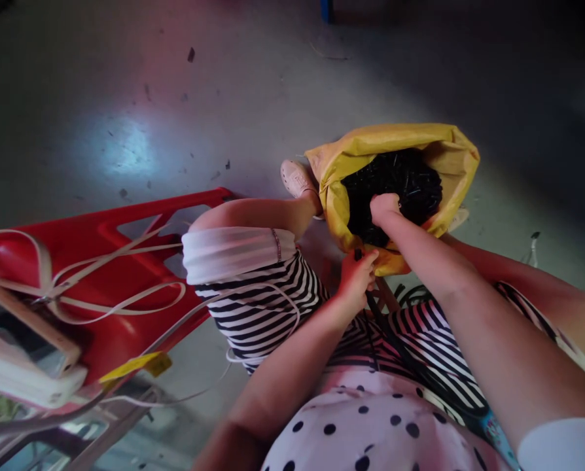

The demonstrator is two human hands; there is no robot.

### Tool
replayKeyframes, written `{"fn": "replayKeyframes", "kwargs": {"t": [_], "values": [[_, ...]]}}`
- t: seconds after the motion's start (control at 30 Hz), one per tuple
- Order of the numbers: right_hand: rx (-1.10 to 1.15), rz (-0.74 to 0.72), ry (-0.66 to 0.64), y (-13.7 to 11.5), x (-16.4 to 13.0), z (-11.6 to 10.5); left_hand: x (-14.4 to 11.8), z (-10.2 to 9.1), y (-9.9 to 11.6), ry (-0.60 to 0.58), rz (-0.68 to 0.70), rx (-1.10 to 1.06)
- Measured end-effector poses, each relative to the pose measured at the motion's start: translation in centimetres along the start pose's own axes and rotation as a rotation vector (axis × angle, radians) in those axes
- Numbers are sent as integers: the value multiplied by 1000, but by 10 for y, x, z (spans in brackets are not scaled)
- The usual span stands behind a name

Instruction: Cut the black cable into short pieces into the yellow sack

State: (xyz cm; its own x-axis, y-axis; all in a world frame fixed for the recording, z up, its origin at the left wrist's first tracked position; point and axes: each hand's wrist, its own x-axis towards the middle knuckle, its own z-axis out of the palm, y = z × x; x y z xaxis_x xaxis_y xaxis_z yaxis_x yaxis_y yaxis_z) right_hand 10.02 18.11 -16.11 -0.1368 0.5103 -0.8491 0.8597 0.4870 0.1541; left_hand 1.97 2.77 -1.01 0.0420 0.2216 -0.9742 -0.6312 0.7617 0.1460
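A yellow sack (pixel 449 154) stands open on the floor between my feet, filled with thin black cable pieces (pixel 410 183). My right hand (pixel 385 208) reaches into the sack mouth, its fingers buried in the black pieces. My left hand (pixel 357 275) sits at the sack's near rim, pinching a few black cable pieces (pixel 371 307) that trail down across my striped lap. I am seated, knees apart, in black and white striped trousers.
A red plastic stool or frame (pixel 110 275) lies at the left with white cords (pixel 125 304) looped over it. A white block (pixel 22 379) and a yellow tag (pixel 135 366) sit at the lower left. Grey concrete floor spreads beyond.
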Motion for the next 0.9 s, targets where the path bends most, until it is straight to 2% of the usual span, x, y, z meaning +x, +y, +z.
{"fn": "replayKeyframes", "kwargs": {"t": [0.1, 0.2, 0.27, 0.33, 0.4, 0.47, 0.57, 0.63, 0.73, 0.8, 0.9], "values": [[-81, 11, -73, -17, 25, 0, 1, -2, 2, -1, 1, -6], [-110, 22, -105, -25, 37, -1, 3, -3, 2, 12, 9, -14], [-71, 9, -103, -19, 33, -2, 5, -3, 2, 6, 6, -8], [12, -20, -47, -2, 19, -3, 9, -3, 2, 1, -6, 0], [142, -33, 42, 22, -8, -1, 12, -1, 3, 18, -1, -10], [339, -9, 83, 45, -47, 7, 14, 1, 6, 56, 31, -41], [788, -32, 89, 63, -121, 29, 12, 6, 15, 48, 92, -86], [1081, -49, 153, 61, -169, 46, 8, 9, 20, -25, 125, -90], [1297, 6, 260, 44, -217, 67, 0, 12, 23, -140, 177, -55], [1369, 38, 303, 31, -231, 76, -4, 13, 22, -181, 215, -17], [1462, 48, 332, 19, -234, 82, -5, 14, 18, -180, 251, 37]]}}
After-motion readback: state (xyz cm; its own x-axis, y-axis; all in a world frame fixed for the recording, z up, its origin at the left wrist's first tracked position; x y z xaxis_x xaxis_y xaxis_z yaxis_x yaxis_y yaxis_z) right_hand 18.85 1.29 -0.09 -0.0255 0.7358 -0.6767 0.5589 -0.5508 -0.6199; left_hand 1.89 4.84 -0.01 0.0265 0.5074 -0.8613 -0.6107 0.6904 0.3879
